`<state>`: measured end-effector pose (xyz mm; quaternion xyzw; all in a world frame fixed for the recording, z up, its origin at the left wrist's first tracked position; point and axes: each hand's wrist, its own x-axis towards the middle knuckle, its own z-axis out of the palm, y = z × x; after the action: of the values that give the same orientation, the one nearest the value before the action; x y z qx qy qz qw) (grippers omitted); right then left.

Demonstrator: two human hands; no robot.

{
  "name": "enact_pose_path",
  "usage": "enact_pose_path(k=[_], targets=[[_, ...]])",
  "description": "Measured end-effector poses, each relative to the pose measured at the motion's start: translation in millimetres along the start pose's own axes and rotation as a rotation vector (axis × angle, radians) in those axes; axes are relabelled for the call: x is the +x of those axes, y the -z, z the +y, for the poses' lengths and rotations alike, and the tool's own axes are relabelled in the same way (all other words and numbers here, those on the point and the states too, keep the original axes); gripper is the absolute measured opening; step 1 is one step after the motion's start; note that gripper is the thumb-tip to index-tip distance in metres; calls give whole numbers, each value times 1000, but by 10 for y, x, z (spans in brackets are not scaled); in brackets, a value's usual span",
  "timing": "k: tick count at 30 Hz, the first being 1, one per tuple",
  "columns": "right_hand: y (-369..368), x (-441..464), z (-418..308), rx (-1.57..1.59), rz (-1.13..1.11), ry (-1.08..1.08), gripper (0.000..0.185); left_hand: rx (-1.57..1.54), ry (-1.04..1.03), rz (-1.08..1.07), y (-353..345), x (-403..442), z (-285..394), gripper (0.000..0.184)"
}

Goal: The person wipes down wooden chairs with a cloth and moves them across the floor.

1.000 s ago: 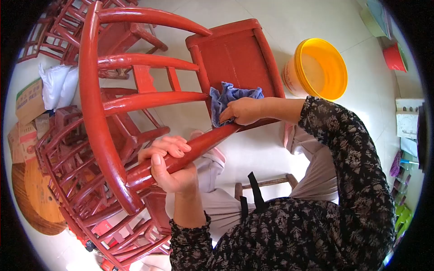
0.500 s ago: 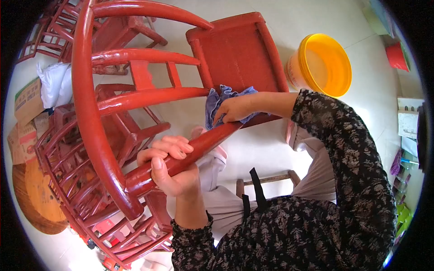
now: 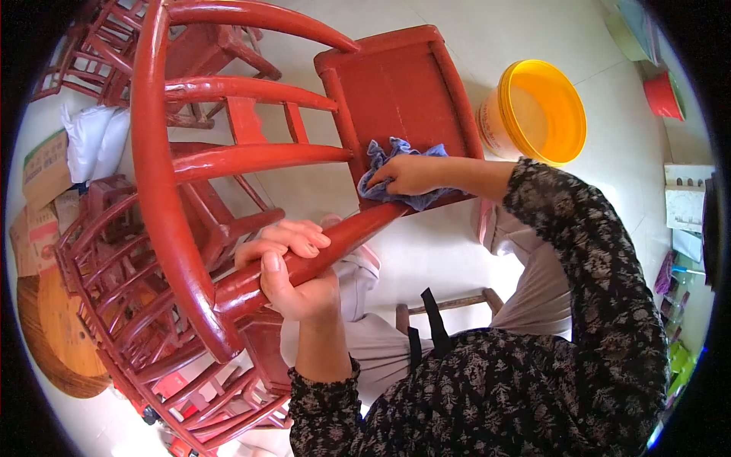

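Observation:
A red wooden chair [image 3: 164, 145] is tipped before me, its backrest at the left and its seat [image 3: 392, 99] at the upper middle. My left hand [image 3: 293, 266] wraps round a thick post of the backrest near its lower end, thumb on one side and fingers over the other. Bunched under my right hand [image 3: 407, 175] is a blue cloth [image 3: 373, 183], pressed against the seat's near edge where the post joins it. Part of the cloth is hidden beneath the palm.
An open yellow bucket [image 3: 544, 110] stands on the floor right of the seat. More red chairs [image 3: 152, 282] crowd the left side, with cardboard boxes [image 3: 46, 175], a white bag [image 3: 95, 141] and a round wooden top [image 3: 65, 327]. A low stool [image 3: 449, 303] shows below me.
My right hand and the cloth have shifted slightly right, from the post's end onto the seat's edge. My left hand keeps its hold, and the backrest has moved a little to the right.

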<state>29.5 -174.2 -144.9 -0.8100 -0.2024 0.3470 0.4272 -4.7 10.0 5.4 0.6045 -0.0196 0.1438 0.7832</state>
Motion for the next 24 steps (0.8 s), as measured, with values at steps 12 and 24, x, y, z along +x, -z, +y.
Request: enact_pose_path(k=[12,24], targets=[[272,-227,208,-564,-356,-238,26,-40,58,22,12,-17,-16,18],[53,-102,103,-494,-209,-221,28,-29,28,19,28,-4,-16,16]])
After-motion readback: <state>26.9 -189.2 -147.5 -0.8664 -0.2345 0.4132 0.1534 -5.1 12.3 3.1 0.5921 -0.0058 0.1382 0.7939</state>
